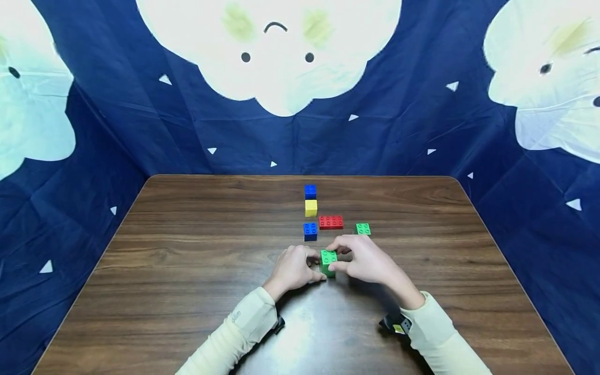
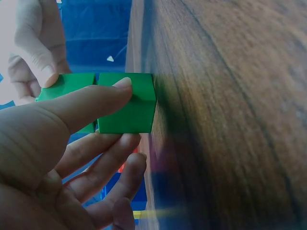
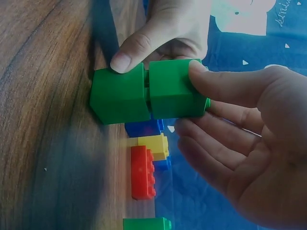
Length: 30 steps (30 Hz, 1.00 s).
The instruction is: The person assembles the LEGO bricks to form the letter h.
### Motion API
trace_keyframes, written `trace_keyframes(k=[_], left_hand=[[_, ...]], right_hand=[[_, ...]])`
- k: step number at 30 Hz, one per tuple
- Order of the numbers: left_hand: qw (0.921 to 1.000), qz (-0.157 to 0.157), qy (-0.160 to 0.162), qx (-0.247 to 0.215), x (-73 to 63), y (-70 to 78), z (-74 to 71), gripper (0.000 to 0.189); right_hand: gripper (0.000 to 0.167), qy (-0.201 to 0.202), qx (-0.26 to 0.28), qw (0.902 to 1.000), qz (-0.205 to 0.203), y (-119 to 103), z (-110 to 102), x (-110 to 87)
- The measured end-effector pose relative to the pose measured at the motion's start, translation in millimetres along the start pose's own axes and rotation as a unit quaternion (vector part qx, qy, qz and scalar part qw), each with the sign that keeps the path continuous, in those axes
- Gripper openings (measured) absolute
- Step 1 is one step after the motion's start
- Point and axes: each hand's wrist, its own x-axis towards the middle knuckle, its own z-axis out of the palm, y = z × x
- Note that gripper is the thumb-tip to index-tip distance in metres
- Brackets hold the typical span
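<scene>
Two green bricks are stacked just above or on the table, a narrow gap showing between them in both wrist views. My left hand (image 1: 294,268) pinches the lower green brick (image 3: 120,98) between thumb and fingers. From the right, my right hand (image 1: 367,259) pinches the upper green brick (image 3: 172,91), whose studs face up in the head view. Whether the studs have engaged in the gap cannot be told.
Beyond my hands stand a blue brick (image 1: 310,232), a long red brick (image 1: 330,223), a yellow brick (image 1: 311,208) and a farther blue brick (image 1: 310,191). Another green brick (image 1: 363,228) sits behind my right hand. Dark blue cloth surrounds the wooden table (image 1: 187,291).
</scene>
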Motion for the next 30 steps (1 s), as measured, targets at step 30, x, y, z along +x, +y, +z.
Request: trace_keyframes(k=[30], left_hand=[[0.9999, 0.003, -0.010, -0.006, 2.3, 0.8, 0.0, 0.033]], right_hand=[[0.025, 0.022, -0.014, 0.9996, 0.009, -2.1, 1.7, 1.6]])
